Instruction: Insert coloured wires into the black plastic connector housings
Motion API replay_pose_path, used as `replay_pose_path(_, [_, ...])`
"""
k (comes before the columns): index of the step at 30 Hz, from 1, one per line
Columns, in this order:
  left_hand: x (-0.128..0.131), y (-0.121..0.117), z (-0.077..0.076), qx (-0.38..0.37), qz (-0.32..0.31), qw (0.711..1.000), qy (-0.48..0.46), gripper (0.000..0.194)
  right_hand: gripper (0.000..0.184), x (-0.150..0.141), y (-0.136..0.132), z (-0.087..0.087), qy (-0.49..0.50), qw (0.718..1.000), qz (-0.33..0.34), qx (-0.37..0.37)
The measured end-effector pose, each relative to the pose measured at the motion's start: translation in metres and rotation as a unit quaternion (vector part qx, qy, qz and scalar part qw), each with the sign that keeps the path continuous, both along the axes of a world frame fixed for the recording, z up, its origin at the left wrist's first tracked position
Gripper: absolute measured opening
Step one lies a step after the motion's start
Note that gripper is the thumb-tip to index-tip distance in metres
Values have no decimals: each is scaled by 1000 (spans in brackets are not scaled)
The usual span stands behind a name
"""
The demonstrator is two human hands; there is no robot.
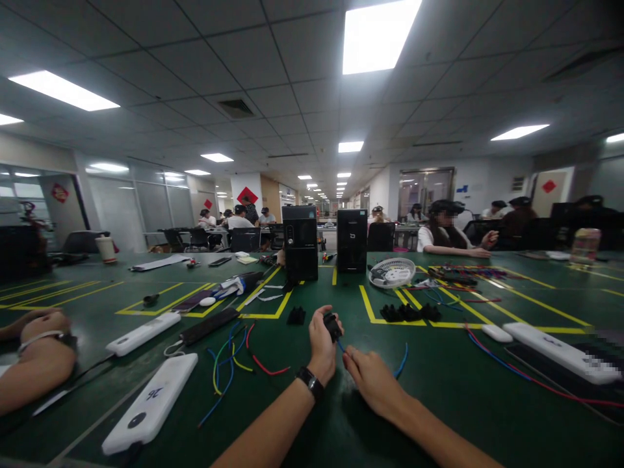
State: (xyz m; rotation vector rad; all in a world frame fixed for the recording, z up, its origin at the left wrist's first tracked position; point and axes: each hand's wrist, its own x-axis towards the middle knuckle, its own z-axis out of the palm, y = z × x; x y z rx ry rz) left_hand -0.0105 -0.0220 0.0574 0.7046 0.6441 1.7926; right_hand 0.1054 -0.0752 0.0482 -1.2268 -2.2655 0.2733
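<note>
Wire in blue [340,345] is held near the centre of the lower half of the frame, with its upper end met by a small black part [333,325]. From the part, the wire's short visible stretch is slanted downward and to the right, until it is hidden by the right hand [371,378]. A curved blue length [402,361] is seen just beyond that hand, its tip pointed upward; whether it is joined to the held wire cannot be told. The black part's long axis appears to be tilted from upper left to lower right, though much of it is covered by fingers.

By the left hand [324,338], the part is gripped between curled fingers and thumb, the palm being partly open. The right hand is nearly closed, with the wire pinched between thumb and forefinger. A black watch [310,383] is worn on the left wrist. On the green desk [273,416], a black piece [296,316] is placed beyond the left hand, and loose coloured wires [227,364] are spread to its left.
</note>
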Motion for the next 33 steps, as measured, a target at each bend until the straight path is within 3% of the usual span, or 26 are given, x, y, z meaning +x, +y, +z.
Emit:
replay_pose_path(6, [-6, 3, -10, 18, 50, 994, 93, 25, 36, 2, -4, 14, 50, 998, -3, 41])
replay_pose_path(9, [-2, 0, -4, 12, 23, 999, 39, 24, 37, 4, -2, 16, 63, 996, 3, 68])
replay_pose_path(15, [3, -2, 7, -11, -66, 995, -71, 28, 33, -3, -2, -4, -13, 999, 10, 38])
replay_pose_path(18, [-2, 0, 5, 6, -56, 998, -43, 28, 32, -4, -3, 1, -7, 999, 4, 37])
replay_pose_path(23, [-5, 2, 1, 42, -11, 999, -6, 23, 40, 2, -4, 19, 89, 993, -17, 70])
replay_pose_path(29, [0, -1, 1, 9, -91, 993, -69, 25, 34, 1, -1, -2, -5, 999, 12, 45])
replay_pose_path(33, [0, -1, 2, 19, -69, 995, -70, 24, 37, 5, 2, 2, 22, 998, 18, 63])
